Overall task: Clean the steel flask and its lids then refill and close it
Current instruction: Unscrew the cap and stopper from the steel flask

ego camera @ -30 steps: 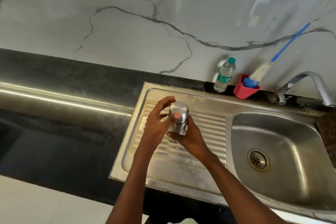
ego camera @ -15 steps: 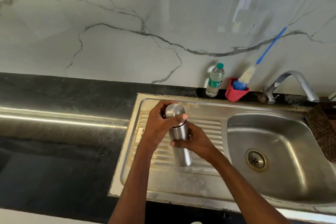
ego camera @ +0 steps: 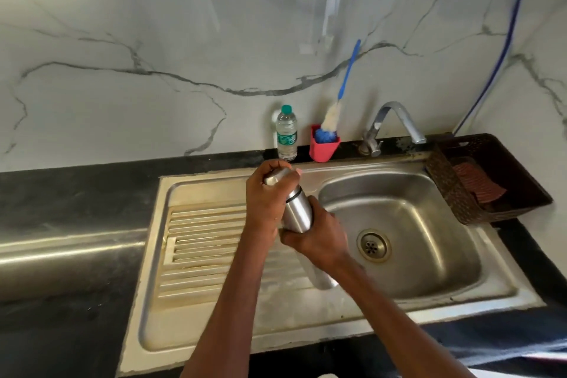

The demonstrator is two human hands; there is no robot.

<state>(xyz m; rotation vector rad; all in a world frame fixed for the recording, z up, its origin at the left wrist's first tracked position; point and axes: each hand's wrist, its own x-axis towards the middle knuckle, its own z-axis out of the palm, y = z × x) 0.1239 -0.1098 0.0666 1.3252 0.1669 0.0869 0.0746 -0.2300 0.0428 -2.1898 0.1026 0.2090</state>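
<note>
Steel flask up in both hands, held above the seam between the ribbed draining board and the sink bowl, top tilted away to the far left. The only view is the head camera, looking down on it. The left hand is wrapped over the cap, fingers curled round it, thumb side towards us. The right hand clamps the lower body from the near right, fingers closed tight around the steel. A dark seam shows just below the cap, so this looks like the lid being worked at its thread; which way it is turning cannot be told.

For a clean twist, the right hand should hold the body dead steady while the left does all the turning, wrist in line with the flask's axis so the thread doesn't bind. Keep it over the sink in case anything spills out.

Far side of the counter: a plastic water bottle, just right of it a red holder with a blue-handled bottle brush leaning out, then the tap. Far right, a dark basket sits by the bowl.
</note>
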